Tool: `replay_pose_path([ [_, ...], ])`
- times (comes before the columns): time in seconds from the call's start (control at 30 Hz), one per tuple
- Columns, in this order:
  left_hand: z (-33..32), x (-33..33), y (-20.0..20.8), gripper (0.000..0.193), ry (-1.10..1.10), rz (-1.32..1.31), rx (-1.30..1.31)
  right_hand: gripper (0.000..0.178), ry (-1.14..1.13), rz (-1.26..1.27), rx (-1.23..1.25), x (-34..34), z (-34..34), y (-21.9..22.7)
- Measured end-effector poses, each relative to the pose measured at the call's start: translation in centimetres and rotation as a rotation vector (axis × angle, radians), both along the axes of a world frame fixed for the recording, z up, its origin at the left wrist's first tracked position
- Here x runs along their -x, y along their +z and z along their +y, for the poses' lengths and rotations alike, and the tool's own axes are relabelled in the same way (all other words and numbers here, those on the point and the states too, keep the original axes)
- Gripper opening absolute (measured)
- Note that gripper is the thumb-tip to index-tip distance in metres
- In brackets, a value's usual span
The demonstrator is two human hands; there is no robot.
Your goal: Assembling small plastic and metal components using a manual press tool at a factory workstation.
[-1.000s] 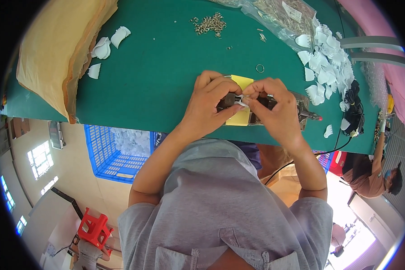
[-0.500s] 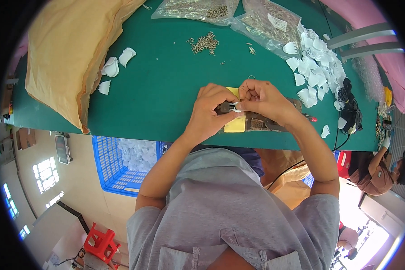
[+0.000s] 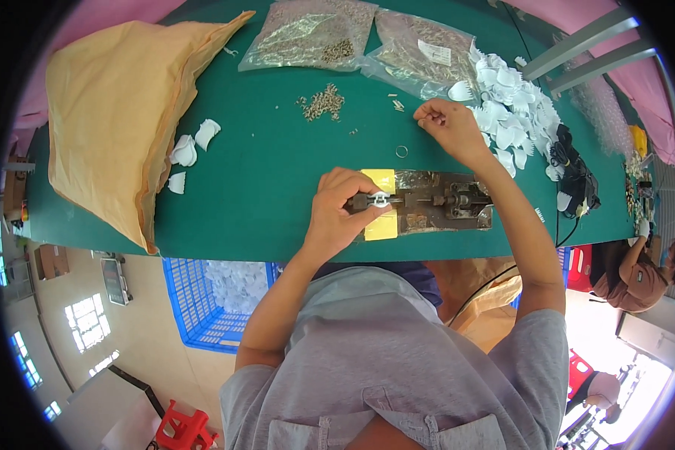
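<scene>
My left hand (image 3: 336,214) is closed by thumb and fingers around a small white plastic piece (image 3: 381,199) at the left end of a dark metal bench jig (image 3: 444,202). Yellow tape (image 3: 378,228) wraps the jig's base under that piece. Raised above the far right of the jig, my right hand (image 3: 455,133) has its fingers curled together; whatever they hold, if anything, is hidden. It is nearest to a few thin metal pins (image 3: 397,105) and the edge of a heap of white toothed plastic pieces (image 3: 511,112).
On the green table (image 3: 255,180) lie a pile of small metal parts (image 3: 323,103), a metal ring (image 3: 402,151), two clear bags of parts (image 3: 307,34), a large tan sack (image 3: 112,127) and a black cable (image 3: 574,176). A blue crate (image 3: 191,315) stands below. A co-worker (image 3: 634,277) sits at far right.
My right hand has left the white piece and moved away, up and to the right, uncovering the jig. The left hand still holds the piece. The whole view has shifted slightly.
</scene>
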State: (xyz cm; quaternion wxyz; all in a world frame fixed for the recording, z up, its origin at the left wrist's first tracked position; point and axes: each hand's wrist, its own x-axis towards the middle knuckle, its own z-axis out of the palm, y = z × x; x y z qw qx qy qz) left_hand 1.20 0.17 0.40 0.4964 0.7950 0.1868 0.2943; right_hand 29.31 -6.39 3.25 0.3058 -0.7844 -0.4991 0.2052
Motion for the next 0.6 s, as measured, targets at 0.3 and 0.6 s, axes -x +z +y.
replay_pose_path([
  [0.3,0.0,-0.1,-0.4,0.024,-0.021,-0.019,0.015,0.017,-0.009,-0.233,0.148,0.2,3.7,-0.9],
  [0.6,0.1,0.1,-0.2,0.026,-0.017,-0.008,0.008,0.012,0.048,0.268,0.008,2.9,-0.3,1.6],
])
